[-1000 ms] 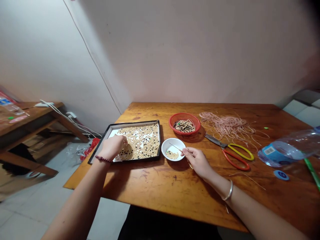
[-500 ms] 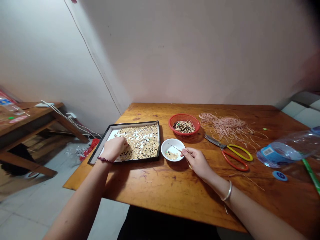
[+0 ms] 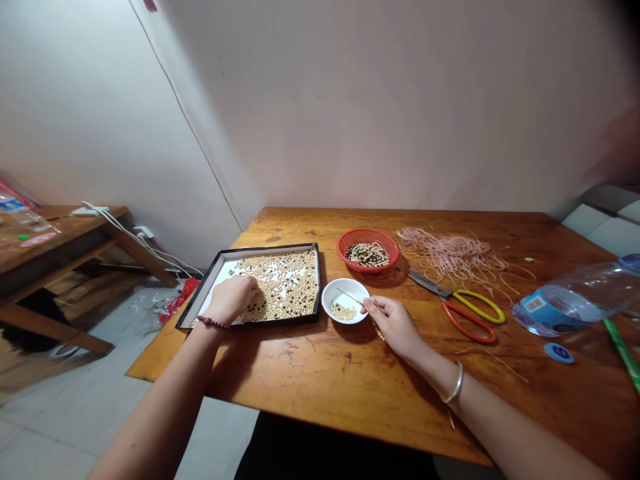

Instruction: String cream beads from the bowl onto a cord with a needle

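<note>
A black-rimmed tray [image 3: 318, 280] full of tan and dark beads lies on the wooden table [image 3: 320, 373]. My left hand [image 3: 231, 298] rests in the tray's near left part, fingers curled down among the beads; what they pinch is hidden. My right hand [image 3: 395, 323] is closed on a thin needle [image 3: 347, 295] that points into a small white bowl [image 3: 336, 295] holding a few beads. A short string of beads hangs below that hand.
A red basket [image 3: 369, 236] of beaded strands stands behind the bowl. Pink cord [image 3: 450, 253] is heaped at the back right, with yellow-and-orange scissors [image 3: 467, 310] beside it. A plastic water bottle [image 3: 575, 300] and its blue cap [image 3: 559, 353] lie at the right edge.
My left hand has slid a little to the right within the tray. My right hand and the needle have hardly moved.
</note>
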A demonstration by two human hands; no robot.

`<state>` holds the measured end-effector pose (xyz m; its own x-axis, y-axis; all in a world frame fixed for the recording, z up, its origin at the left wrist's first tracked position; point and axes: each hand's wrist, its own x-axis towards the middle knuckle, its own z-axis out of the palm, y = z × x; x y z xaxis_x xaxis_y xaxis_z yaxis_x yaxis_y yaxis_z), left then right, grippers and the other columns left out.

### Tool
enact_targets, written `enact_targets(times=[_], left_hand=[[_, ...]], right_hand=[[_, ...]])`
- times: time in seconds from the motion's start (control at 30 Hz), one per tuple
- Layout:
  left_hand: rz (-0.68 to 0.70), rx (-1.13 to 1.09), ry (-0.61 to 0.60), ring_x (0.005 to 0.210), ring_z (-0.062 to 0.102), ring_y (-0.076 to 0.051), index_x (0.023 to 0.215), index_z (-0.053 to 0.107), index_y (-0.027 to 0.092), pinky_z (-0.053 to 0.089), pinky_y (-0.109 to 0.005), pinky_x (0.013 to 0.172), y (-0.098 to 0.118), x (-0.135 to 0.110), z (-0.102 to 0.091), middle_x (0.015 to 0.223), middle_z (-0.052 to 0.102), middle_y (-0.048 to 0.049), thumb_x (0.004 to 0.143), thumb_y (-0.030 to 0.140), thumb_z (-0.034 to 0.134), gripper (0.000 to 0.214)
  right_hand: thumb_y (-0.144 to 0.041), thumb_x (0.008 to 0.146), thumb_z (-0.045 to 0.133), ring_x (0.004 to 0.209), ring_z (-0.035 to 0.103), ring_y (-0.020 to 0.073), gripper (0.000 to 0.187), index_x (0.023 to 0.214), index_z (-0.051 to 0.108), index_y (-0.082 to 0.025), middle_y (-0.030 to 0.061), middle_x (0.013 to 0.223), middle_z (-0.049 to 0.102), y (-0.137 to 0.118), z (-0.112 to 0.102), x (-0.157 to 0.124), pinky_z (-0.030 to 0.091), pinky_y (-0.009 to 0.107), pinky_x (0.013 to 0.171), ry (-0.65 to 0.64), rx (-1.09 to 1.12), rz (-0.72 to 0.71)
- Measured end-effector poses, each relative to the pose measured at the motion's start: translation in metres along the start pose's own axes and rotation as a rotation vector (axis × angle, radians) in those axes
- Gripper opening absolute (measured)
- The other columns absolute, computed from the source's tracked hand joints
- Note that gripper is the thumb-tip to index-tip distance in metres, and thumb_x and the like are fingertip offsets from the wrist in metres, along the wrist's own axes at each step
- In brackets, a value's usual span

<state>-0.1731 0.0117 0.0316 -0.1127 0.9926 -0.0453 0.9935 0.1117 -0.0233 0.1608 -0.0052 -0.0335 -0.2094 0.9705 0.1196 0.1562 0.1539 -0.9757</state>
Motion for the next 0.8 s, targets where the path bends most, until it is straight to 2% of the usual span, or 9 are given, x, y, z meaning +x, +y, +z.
enact_targets(times=[0.2, 0.33, 0.4, 0.43, 0.47, 0.53, 0.6, 0.7, 0.8], left_hand=[[-0.004, 0.071, 0.05, 0.08, 0.063, -0.027, 0.069, 0.067, 0.017, 0.039, -0.03, 0.062, 0.0, 0.004, 0.005, 0.083, 0.07, -0.0126, 0.079, 0.03, 0.052, 0.022], [-0.039, 0.013, 0.171, 0.082, 0.064, -0.026, 0.082, 0.069, 0.017, 0.042, -0.031, 0.067, 0.015, -0.013, -0.002, 0.085, 0.071, -0.0125, 0.084, 0.031, 0.048, 0.025], [-0.002, -0.344, 0.299, 0.081, 0.063, -0.023, 0.085, 0.07, 0.018, 0.045, -0.03, 0.071, 0.036, -0.031, -0.002, 0.087, 0.072, -0.0093, 0.083, 0.037, 0.054, 0.025], [0.042, -0.602, 0.282, 0.081, 0.063, -0.021, 0.086, 0.071, 0.019, 0.045, -0.028, 0.071, 0.05, -0.041, 0.0, 0.088, 0.072, -0.0077, 0.082, 0.041, 0.058, 0.026], [0.045, -0.864, 0.189, 0.076, 0.062, -0.019, 0.083, 0.071, 0.018, 0.045, -0.026, 0.065, 0.064, -0.051, 0.004, 0.085, 0.071, -0.0068, 0.078, 0.045, 0.063, 0.028], [-0.048, -1.337, -0.05, 0.066, 0.058, -0.014, 0.081, 0.07, 0.017, 0.039, -0.021, 0.052, 0.092, -0.069, 0.017, 0.079, 0.068, -0.0051, 0.074, 0.049, 0.068, 0.032], [-0.122, -1.661, -0.208, 0.064, 0.054, -0.01, 0.083, 0.068, 0.017, 0.033, -0.017, 0.048, 0.113, -0.081, 0.033, 0.082, 0.065, -0.0039, 0.073, 0.047, 0.072, 0.032], [-0.173, -1.935, -0.261, 0.061, 0.048, -0.006, 0.081, 0.066, 0.014, 0.032, -0.015, 0.048, 0.126, -0.088, 0.054, 0.079, 0.061, -0.0024, 0.068, 0.038, 0.078, 0.03], [-0.171, -2.02, -0.267, 0.059, 0.045, -0.005, 0.08, 0.066, 0.014, 0.035, -0.014, 0.05, 0.125, -0.089, 0.063, 0.08, 0.06, -0.0015, 0.067, 0.031, 0.081, 0.026]], right_hand=[[-0.051, 0.086, 0.05, 0.074, 0.063, 0.0208, 0.04, 0.073, 0.063, -0.015, 0.0074, 0.074, 0.068, 0.0, 0.0, 0.001, 0.045, 0.028, 0.068, 0.006, -0.017, -0.009], [-0.049, 0.087, 0.05, 0.075, 0.064, 0.0206, 0.039, 0.074, 0.064, -0.015, 0.0072, 0.076, 0.07, -0.001, 0.0, -0.001, 0.044, 0.028, 0.067, 0.016, -0.042, -0.017], [-0.048, 0.087, 0.05, 0.073, 0.064, 0.0201, 0.038, 0.074, 0.065, -0.015, 0.0065, 0.074, 0.069, -0.002, 0.001, -0.001, 0.044, 0.027, 0.066, 0.014, -0.057, -0.012], [-0.047, 0.087, 0.05, 0.072, 0.063, 0.0198, 0.038, 0.073, 0.065, -0.015, 0.0061, 0.073, 0.069, -0.003, 0.001, -0.002, 0.044, 0.027, 0.066, 0.011, -0.064, -0.011], [-0.047, 0.087, 0.05, 0.071, 0.063, 0.0196, 0.038, 0.072, 0.065, -0.015, 0.0058, 0.072, 0.069, -0.004, 0.001, -0.002, 0.044, 0.027, 0.066, 0.011, -0.071, -0.012], [-0.045, 0.087, 0.051, 0.071, 0.062, 0.0192, 0.037, 0.071, 0.064, -0.015, 0.0055, 0.07, 0.068, -0.005, 0.002, -0.003, 0.044, 0.027, 0.067, 0.009, -0.077, -0.021], [-0.045, 0.086, 0.052, 0.071, 0.061, 0.0188, 0.036, 0.07, 0.064, -0.015, 0.0054, 0.07, 0.067, -0.007, 0.002, -0.004, 0.044, 0.027, 0.067, -0.011, -0.063, -0.03], [-0.045, 0.086, 0.051, 0.067, 0.058, 0.017, 0.037, 0.068, 0.063, -0.015, 0.0045, 0.068, 0.065, -0.009, 0.002, -0.006, 0.042, 0.026, 0.063, -0.09, -0.05, -0.036], [-0.044, 0.086, 0.051, 0.06, 0.052, 0.0144, 0.038, 0.066, 0.063, -0.015, 0.0028, 0.064, 0.062, -0.012, 0.001, -0.01, 0.038, 0.025, 0.057, -0.161, -0.083, -0.047]])
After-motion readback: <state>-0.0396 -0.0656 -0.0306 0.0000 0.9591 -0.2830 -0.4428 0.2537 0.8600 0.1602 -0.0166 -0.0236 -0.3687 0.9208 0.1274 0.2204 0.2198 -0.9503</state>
